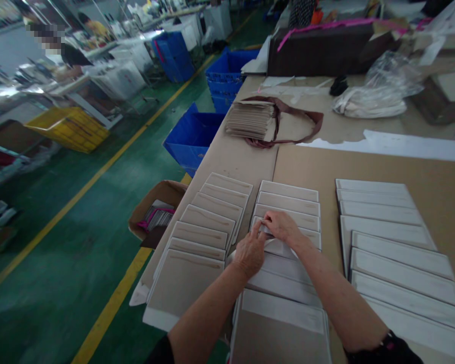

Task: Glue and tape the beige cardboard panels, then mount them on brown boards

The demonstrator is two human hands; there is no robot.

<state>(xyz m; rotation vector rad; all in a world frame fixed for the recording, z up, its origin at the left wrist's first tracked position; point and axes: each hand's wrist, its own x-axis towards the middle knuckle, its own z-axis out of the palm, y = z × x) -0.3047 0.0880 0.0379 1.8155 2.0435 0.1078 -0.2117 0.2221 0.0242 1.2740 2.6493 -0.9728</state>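
In the middle of the table lies an overlapping column of flat rectangular panels (288, 268), pale on their edges. My left hand (250, 251) rests over this column from the left, its fingers bent together at a panel's left corner. My right hand (281, 226) meets it there from the right, fingertips pinched. What they pinch is too small and covered to make out. A loose white flap (282, 247) shows just below my hands. To the left lies another fanned row of grey-beige panels (202, 230); a whiter row (387, 222) lies on the right.
Towards the back, a bundle of cards (250, 120) is tied with a brown strap (307, 132). Clear plastic bags (379, 91) and a dark box (326, 50) stand behind. Blue bins (193, 134) and a carton (157, 197) line the left edge. A person (70, 53) sits farther off.
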